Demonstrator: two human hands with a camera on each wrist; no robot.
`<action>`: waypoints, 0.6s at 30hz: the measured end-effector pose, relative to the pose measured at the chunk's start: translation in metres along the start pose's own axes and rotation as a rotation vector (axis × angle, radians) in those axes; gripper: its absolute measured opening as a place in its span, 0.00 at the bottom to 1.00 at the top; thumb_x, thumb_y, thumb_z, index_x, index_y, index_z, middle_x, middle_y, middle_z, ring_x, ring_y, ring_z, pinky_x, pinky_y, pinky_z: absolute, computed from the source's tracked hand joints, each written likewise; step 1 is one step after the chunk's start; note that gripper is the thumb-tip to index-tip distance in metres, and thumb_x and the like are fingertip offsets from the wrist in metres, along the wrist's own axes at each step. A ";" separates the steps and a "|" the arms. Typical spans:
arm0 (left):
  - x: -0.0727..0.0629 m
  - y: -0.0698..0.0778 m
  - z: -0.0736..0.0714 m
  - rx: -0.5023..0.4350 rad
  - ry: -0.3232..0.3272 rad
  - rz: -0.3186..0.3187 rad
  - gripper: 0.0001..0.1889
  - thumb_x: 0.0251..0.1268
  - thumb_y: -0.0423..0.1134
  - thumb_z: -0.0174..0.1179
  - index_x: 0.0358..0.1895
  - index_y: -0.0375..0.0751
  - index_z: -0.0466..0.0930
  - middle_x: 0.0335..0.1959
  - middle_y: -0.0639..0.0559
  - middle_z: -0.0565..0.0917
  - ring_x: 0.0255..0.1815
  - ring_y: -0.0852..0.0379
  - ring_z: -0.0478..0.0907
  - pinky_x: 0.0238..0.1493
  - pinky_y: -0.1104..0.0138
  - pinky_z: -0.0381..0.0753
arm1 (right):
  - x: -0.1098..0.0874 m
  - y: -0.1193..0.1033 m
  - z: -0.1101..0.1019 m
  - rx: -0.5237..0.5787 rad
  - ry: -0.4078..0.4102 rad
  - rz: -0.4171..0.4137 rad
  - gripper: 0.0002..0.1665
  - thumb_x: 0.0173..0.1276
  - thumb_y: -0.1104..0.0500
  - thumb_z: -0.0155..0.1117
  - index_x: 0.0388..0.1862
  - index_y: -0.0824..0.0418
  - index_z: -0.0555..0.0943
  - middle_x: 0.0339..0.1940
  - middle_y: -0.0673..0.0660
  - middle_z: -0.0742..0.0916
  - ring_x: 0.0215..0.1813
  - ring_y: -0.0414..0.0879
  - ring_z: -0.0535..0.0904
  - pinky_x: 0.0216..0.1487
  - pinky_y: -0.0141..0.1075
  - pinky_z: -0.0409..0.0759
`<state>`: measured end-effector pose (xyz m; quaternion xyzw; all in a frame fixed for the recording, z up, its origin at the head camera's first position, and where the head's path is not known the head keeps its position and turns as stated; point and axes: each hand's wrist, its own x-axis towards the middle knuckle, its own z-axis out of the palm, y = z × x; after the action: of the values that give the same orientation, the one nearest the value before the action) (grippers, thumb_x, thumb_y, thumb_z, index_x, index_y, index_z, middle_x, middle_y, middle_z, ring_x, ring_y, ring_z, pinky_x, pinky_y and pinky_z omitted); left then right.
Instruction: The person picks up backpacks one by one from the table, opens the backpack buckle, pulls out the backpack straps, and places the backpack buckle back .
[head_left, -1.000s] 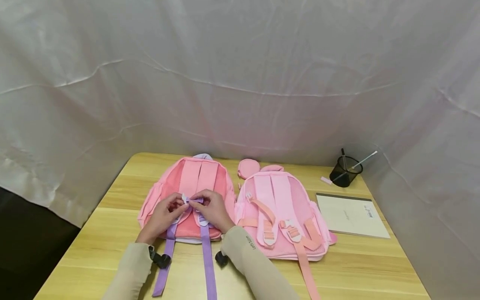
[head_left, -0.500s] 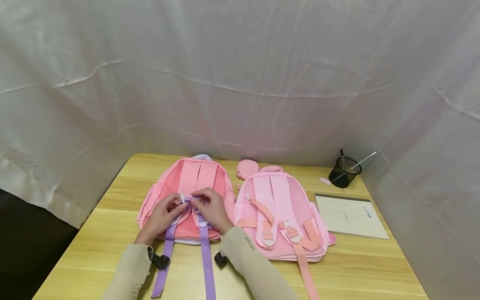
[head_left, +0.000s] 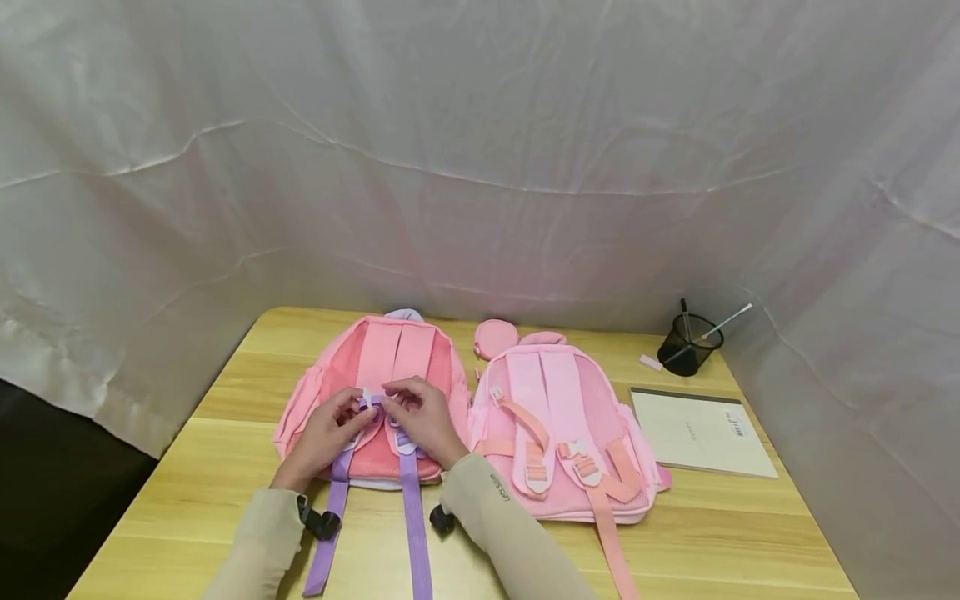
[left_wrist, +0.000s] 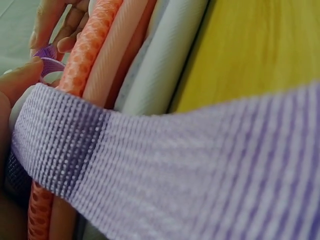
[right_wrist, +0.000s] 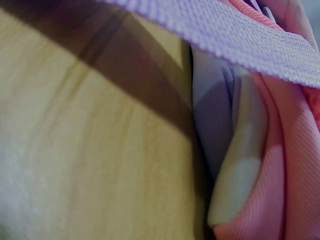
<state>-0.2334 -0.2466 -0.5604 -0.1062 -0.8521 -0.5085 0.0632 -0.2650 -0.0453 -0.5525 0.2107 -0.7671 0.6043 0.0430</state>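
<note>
In the head view, a coral-pink backpack (head_left: 417,354) lies with its shoulder straps up. Over its lower half, my left hand (head_left: 322,433) pinches a small white buckle (head_left: 367,394) between thumb and fingers. My right hand (head_left: 429,423), close beside it, pinches a short purple strap (head_left: 376,401) that runs to the buckle. Two longer purple straps (head_left: 414,517) hang from the bag toward the front of the table. One webbing strap (left_wrist: 165,165) crosses the left wrist view, where fingers (left_wrist: 47,20) show around a purple loop. A purple strap (right_wrist: 225,35) also crosses the right wrist view.
A lighter pink backpack (head_left: 596,375) with peach straps lies right alongside, a round pink pouch (head_left: 496,339) at its top. Farther right are a notepad (head_left: 701,433), a black mesh pen cup (head_left: 690,354) and a small pink eraser-like block (head_left: 651,362). Grey curtains surround the wooden table (head_left: 720,542).
Between the fingertips, the short purple strap has shifted left and now shows across the white buckle; less of it sticks out under the right hand. Both hands stay nearly in place.
</note>
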 end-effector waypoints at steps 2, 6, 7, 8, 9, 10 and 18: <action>0.000 0.000 0.000 0.007 0.010 0.000 0.11 0.73 0.45 0.66 0.52 0.50 0.81 0.32 0.56 0.78 0.31 0.62 0.73 0.35 0.69 0.71 | 0.000 0.000 0.000 -0.002 0.007 -0.003 0.15 0.69 0.59 0.73 0.53 0.59 0.88 0.43 0.53 0.89 0.41 0.34 0.80 0.42 0.27 0.78; 0.000 0.001 0.000 0.020 0.011 0.005 0.11 0.72 0.46 0.66 0.52 0.50 0.81 0.32 0.55 0.78 0.31 0.61 0.73 0.35 0.69 0.72 | 0.000 0.000 0.000 -0.004 0.012 -0.006 0.15 0.69 0.60 0.73 0.54 0.58 0.88 0.45 0.53 0.89 0.43 0.36 0.82 0.44 0.27 0.80; 0.000 0.001 -0.001 0.021 0.011 0.006 0.11 0.72 0.46 0.67 0.52 0.50 0.81 0.32 0.55 0.78 0.31 0.61 0.73 0.35 0.69 0.71 | 0.000 0.000 0.000 -0.001 0.013 -0.006 0.14 0.69 0.60 0.73 0.53 0.57 0.88 0.45 0.53 0.90 0.43 0.36 0.83 0.45 0.28 0.80; 0.000 0.002 -0.001 0.025 0.008 0.004 0.11 0.72 0.46 0.67 0.52 0.51 0.82 0.31 0.55 0.77 0.31 0.60 0.73 0.34 0.69 0.71 | 0.000 0.000 0.000 0.001 0.014 -0.006 0.14 0.69 0.61 0.73 0.53 0.56 0.88 0.45 0.53 0.90 0.44 0.37 0.83 0.46 0.28 0.81; 0.000 0.002 -0.001 0.028 0.005 0.000 0.11 0.71 0.46 0.67 0.52 0.52 0.82 0.31 0.55 0.77 0.31 0.60 0.73 0.34 0.69 0.71 | 0.000 0.000 0.000 0.004 0.014 -0.005 0.14 0.69 0.61 0.73 0.53 0.56 0.88 0.44 0.53 0.90 0.44 0.38 0.84 0.46 0.28 0.82; -0.001 0.003 -0.001 0.035 0.000 0.000 0.11 0.71 0.46 0.67 0.52 0.52 0.82 0.31 0.55 0.76 0.31 0.60 0.72 0.34 0.68 0.71 | 0.000 0.000 0.001 0.011 0.015 -0.004 0.14 0.69 0.61 0.73 0.53 0.56 0.88 0.44 0.53 0.90 0.44 0.38 0.84 0.47 0.29 0.82; -0.001 0.004 0.000 0.059 -0.009 -0.014 0.11 0.70 0.49 0.68 0.51 0.56 0.83 0.29 0.56 0.75 0.30 0.58 0.71 0.32 0.67 0.70 | 0.000 0.000 0.001 0.012 -0.009 -0.012 0.14 0.69 0.62 0.73 0.53 0.57 0.88 0.44 0.54 0.90 0.43 0.36 0.85 0.47 0.30 0.84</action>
<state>-0.2310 -0.2443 -0.5571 -0.1007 -0.8676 -0.4833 0.0592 -0.2644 -0.0464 -0.5527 0.2182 -0.7624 0.6078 0.0417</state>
